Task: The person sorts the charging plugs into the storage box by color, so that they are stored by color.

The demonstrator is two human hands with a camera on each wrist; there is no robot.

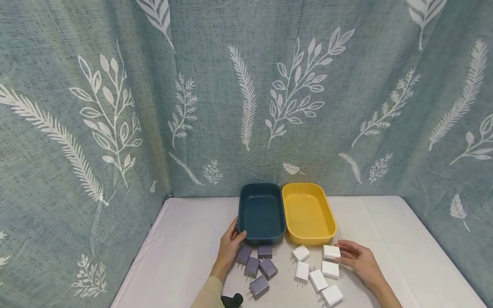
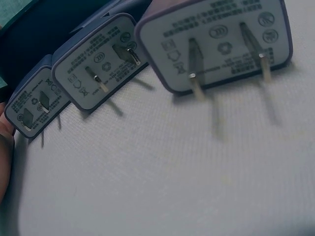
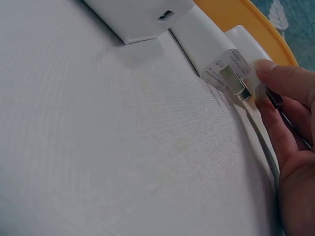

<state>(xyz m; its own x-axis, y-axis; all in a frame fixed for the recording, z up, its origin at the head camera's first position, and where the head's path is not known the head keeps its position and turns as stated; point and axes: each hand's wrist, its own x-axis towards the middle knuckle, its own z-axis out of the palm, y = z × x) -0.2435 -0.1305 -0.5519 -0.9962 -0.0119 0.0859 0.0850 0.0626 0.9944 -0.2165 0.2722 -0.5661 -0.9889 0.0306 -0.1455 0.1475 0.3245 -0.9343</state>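
My left hand (image 1: 230,244) is at the near left corner of the dark blue tray (image 1: 246,240), fingers along its side and thumb across its front. Only a sliver of that hand (image 2: 5,147) enters the left wrist view. Several purple plug chargers (image 1: 259,286) lie before this tray; prongs show close up on one charger (image 2: 216,49). My right hand (image 1: 360,261) pinches the farthest white plug charger (image 1: 330,252) at its prong end, thumb and fingertips on it (image 3: 243,42). Another white charger (image 1: 330,270) lies just nearer.
The yellow tray (image 1: 313,241) stands right beside the blue one, with nothing in it visible. More white chargers (image 1: 302,271) lie scattered before it on the white cloth (image 1: 185,256). A leaf-patterned curtain (image 1: 215,128) hangs behind and at both sides.
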